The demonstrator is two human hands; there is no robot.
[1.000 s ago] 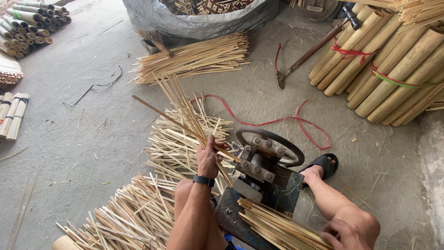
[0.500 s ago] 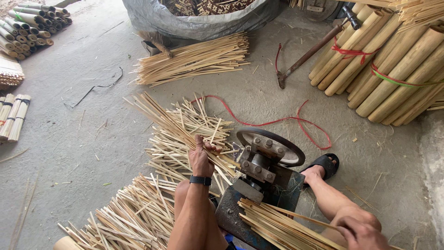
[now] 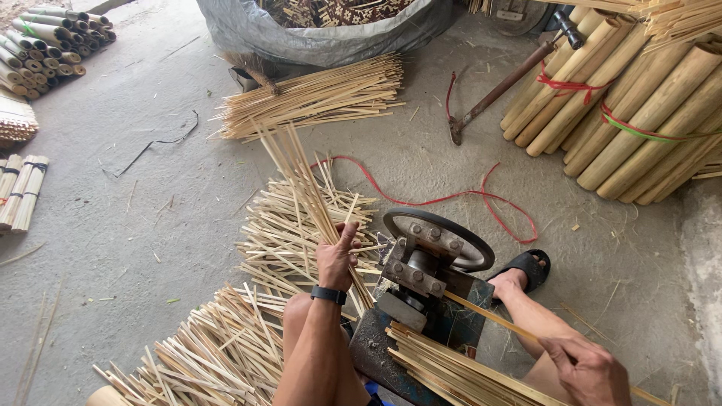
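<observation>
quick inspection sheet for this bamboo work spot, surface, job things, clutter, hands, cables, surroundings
surface: bare grey concrete floor, dusty, with stray splinters.
job's things: metal splitting machine with a wheel; one bamboo strip entering it from the right; stack of strips in front of it.
clutter: loose split sticks piled on the floor at left; neater stick bundle farther off.
grippers: left hand grips a fan of thin sticks; right hand holds the strip.
cables: red cord loops across the floor; thin dark wire at left.
surroundings: tied bamboo poles at right, grey sack, long-handled tool, small cut bamboo pieces.
</observation>
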